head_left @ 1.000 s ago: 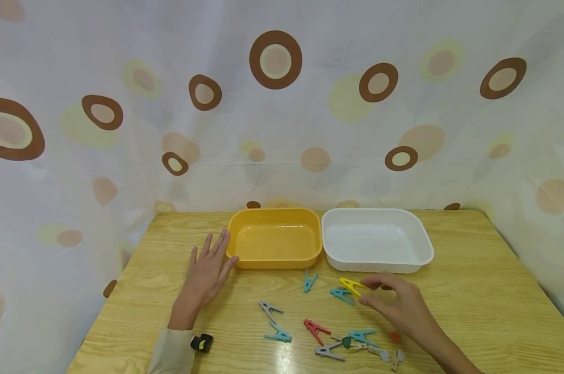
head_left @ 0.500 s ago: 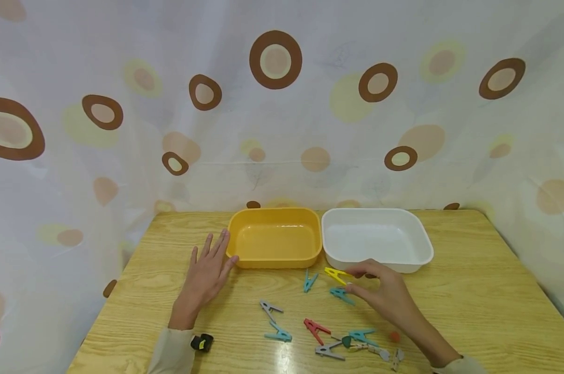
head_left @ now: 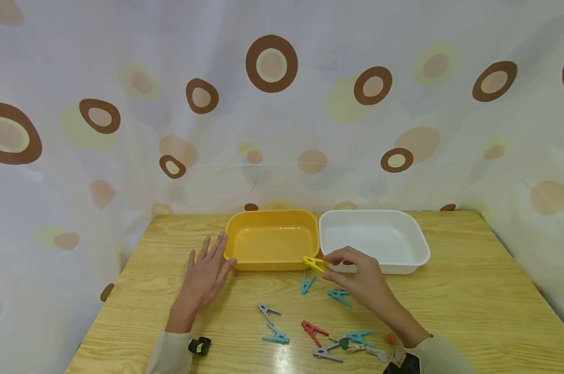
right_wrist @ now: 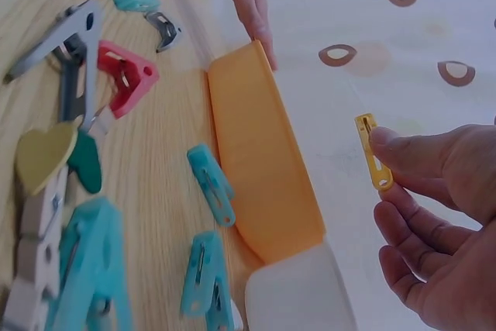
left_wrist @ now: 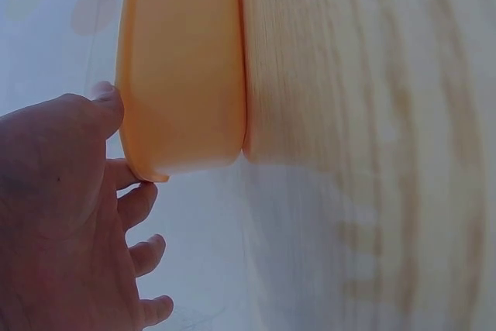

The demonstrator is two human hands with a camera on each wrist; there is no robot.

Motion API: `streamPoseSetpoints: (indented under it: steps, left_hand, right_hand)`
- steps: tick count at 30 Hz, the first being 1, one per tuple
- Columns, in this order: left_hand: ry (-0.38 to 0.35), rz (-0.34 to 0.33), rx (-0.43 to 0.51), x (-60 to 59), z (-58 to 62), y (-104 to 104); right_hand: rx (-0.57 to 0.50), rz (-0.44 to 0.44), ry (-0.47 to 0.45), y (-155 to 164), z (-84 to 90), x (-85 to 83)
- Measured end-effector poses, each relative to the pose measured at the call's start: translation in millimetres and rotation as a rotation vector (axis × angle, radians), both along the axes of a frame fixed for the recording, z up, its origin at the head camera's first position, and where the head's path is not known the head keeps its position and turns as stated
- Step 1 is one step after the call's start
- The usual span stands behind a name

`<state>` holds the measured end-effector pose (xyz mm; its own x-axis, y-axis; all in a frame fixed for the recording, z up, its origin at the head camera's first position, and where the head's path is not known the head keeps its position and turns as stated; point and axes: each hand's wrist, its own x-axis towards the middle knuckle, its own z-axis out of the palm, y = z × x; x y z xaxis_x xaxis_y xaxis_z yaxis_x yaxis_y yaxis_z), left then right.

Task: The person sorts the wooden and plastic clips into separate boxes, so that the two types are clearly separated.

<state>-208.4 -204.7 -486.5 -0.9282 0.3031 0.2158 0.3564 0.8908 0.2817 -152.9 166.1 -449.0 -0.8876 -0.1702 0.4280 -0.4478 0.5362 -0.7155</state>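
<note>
My right hand (head_left: 360, 275) pinches a yellow clothespin (head_left: 314, 263) between thumb and fingers. It holds the pin just over the near right corner of the orange tub (head_left: 268, 266). In the right wrist view the same yellow clothespin (right_wrist: 373, 153) shows edge-on, above the tub's rim. My left hand (head_left: 204, 283) rests against the tub's left end, fingers spread and fairly straight, with the thumb at the near corner. The left wrist view has the left hand (left_wrist: 70, 207) touching the tub's rim. Two teal clothespins (head_left: 307, 283) lie on the table near the right hand.
A white tub (head_left: 375, 268) stands directly right of the orange one. Nearer on the wooden table (head_left: 487, 311) lie a red clothespin (head_left: 314, 332), grey and teal ones, and several small wooden pegs with heart shapes (head_left: 344, 343). A patterned curtain (head_left: 310, 130) hangs behind.
My right hand has carried the yellow clothespin leftward and away from me, from above a teal clothespin to the orange tub's near right corner. The left hand has stayed on the tub.
</note>
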Motion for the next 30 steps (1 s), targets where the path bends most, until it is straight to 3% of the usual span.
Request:
streamPoseSetpoints:
  steps: [19, 30]
  left_hand:
    - [0.009, -0.004, 0.011, 1.0, 0.4, 0.5]
    - [-0.022, -0.001, 0.0, 1.0, 0.4, 0.7]
  right_hand:
    - [-0.057, 0.038, -0.027, -48.6, 3.5, -40.5]
    - [-0.066, 0.045, -0.07, -80.9, 4.2, -62.2]
